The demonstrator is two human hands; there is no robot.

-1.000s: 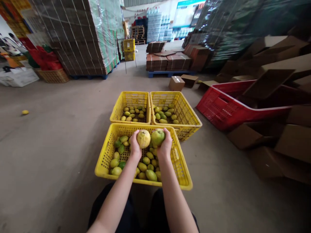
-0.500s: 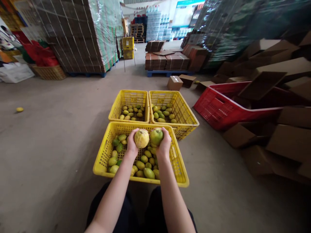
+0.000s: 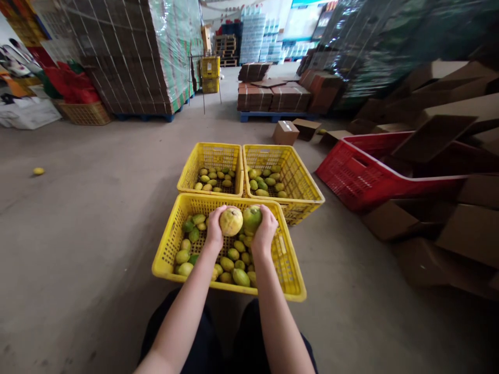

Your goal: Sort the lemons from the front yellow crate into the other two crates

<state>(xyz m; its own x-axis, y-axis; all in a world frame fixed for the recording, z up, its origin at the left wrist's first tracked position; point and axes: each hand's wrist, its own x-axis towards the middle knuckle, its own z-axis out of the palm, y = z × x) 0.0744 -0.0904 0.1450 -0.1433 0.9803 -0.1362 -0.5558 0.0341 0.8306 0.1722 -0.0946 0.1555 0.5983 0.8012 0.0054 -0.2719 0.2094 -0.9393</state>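
Observation:
My left hand (image 3: 215,226) is closed round a yellow fruit (image 3: 231,222) with brownish marks. Close beside it, my right hand (image 3: 266,227) grips a greener fruit (image 3: 251,218). Both are held above the near yellow crate (image 3: 293,270), where several green and yellow fruits (image 3: 240,277) lie at the bottom. Behind it stand two more yellow crates side by side, the back left crate (image 3: 183,174) and the back right crate (image 3: 312,192), each with several fruits inside. My forearms cover part of the near crate.
A red crate (image 3: 343,174) with cardboard boxes (image 3: 468,228) around it stands to the right. One yellow fruit (image 3: 38,171) lies on the floor at left. Farther back are a small carton (image 3: 286,133), flattened cardboard on a blue pallet (image 3: 259,116) and a wrapped stack (image 3: 125,57).
The view has shifted slightly, so the surroundings sit a little further right. Both hands still hold their fruits; the green one has turned slightly in my right hand.

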